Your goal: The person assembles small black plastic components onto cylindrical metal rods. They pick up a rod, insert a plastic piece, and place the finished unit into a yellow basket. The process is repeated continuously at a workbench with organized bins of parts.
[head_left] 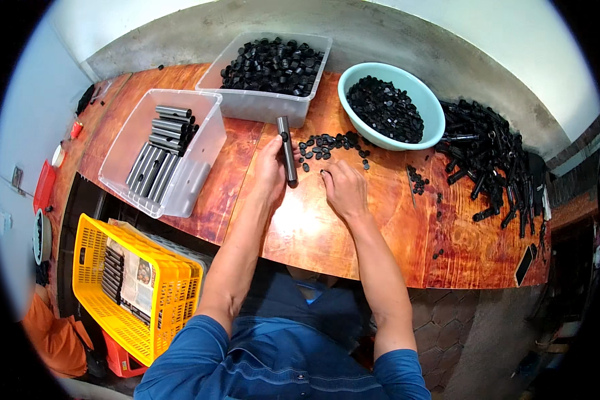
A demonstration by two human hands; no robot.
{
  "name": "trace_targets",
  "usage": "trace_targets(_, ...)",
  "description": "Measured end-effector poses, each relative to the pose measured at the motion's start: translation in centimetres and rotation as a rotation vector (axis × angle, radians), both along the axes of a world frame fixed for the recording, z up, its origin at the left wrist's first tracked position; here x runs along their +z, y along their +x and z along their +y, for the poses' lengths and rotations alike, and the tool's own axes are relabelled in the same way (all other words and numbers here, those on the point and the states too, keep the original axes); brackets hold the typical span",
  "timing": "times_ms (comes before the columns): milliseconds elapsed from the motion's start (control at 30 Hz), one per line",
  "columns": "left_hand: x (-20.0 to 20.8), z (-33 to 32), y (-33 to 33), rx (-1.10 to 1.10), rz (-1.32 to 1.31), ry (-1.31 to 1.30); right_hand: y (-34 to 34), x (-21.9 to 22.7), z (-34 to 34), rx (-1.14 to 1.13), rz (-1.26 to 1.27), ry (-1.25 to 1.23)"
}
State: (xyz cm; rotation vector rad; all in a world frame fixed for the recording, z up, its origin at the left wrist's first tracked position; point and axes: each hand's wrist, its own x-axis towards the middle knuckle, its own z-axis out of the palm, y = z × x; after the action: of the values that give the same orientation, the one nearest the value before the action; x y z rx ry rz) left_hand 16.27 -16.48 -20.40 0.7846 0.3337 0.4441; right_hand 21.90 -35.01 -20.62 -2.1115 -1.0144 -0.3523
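Upright in my left hand (269, 165) is a dark grey metal tube (287, 152), with the fingers wrapped round its middle and its lower end over the wooden table. A dark hole shows in its side near the top. Just right of the tube, my right hand (346, 191) pinches a small black piece (323, 172) between thumb and fingertip; its exact kind is too small to tell. Beyond both hands lie several loose black oval pieces (323, 148), scattered on the tabletop.
A clear plastic box (197, 180) with tubes (150, 170) stands left. Behind is another box (267, 105) of black caps (273, 63), beside a pale blue bowl (380, 139) of small black pieces. Black assembled parts (500, 153) heap rightward. A yellow crate (173, 300) and someone's orange clothing (59, 340) are lower left.
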Motion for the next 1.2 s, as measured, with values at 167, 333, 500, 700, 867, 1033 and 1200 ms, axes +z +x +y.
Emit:
trace_targets(167, -0.1, 1.5, -0.4, -0.246, -0.107, -0.084, 0.5, 0.2, -0.5, -0.028, 0.207, 0.033)
trace_targets(333, -0.6, 1.9, -1.4, -0.235, -0.146, -0.259, -0.2, 0.4, -0.3, -0.084, 0.228, -0.033)
trace_targets(500, -0.2, 2.5, -1.0, -0.131, -0.144, -0.277, -0.4, 0.5, 0.3, -0.128, 0.267, -0.002)
trace_targets(700, -1.4, 3.8, -0.5, -0.050, -0.166, -0.296, -0.7, 0.6, 0.8, -0.062, 0.047, 0.021)
trace_targets(867, -1.6, 3.6, -0.1, -0.049, -0.168, -0.310, -0.5, 1.4, 4.7, -0.043, -0.161, -0.112)
trace_targets(1033, -2.1, 4.1, -0.1, -0.030, -0.221, -0.351, -0.2, 0.8, 7.8, -0.104, -0.259, -0.287)
trace_targets(1200, -2.2, 4.4, 0.0, -0.009, -0.223, -0.345, -1.6, 1.2, 9.4, -0.018, -0.254, -0.211)
